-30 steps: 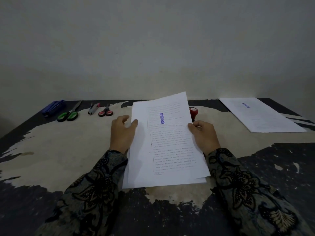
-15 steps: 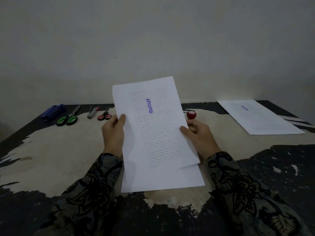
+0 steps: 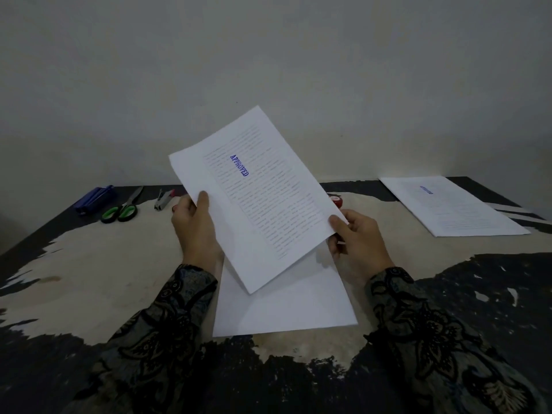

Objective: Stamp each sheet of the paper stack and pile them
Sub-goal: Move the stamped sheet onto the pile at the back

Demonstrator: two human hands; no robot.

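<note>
White sheet: printed paper with a blue "APPROVED" stamp mark near its upper part, lifted off the counter and tilted, top corner leaning right.
Left hand: grip pinching the sheet's left edge, thumb on the front face, fingers hidden behind the paper.
Right hand: grip pinching the sheet's lower right corner, thumb on top, fingers curled beneath.
Paper stack: white sheets lying flat on the counter right under the lifted sheet, between the two forearms; the near part reads as blank, the far part is covered.
Stamped pile: sheets lying flat at the far right of the counter, well apart from the hands, top sheet showing a blue stamp mark.
Stamp: red, standing on the counter just behind the lifted sheet's right edge, near the right hand, mostly hidden.
Counter: dark surface with a large worn pale patch in the middle.
Green-handled scissors: lying at the far left, blades pointing toward the wall.
Blue object: left of the scissors at the counter's far edge; what it is cannot be told.
Stapler: small, grey with pink, right of the scissors.
Sleeves: dark fabric with a floral pattern on both forearms.
Wall: plain and pale behind the counter.
</note>
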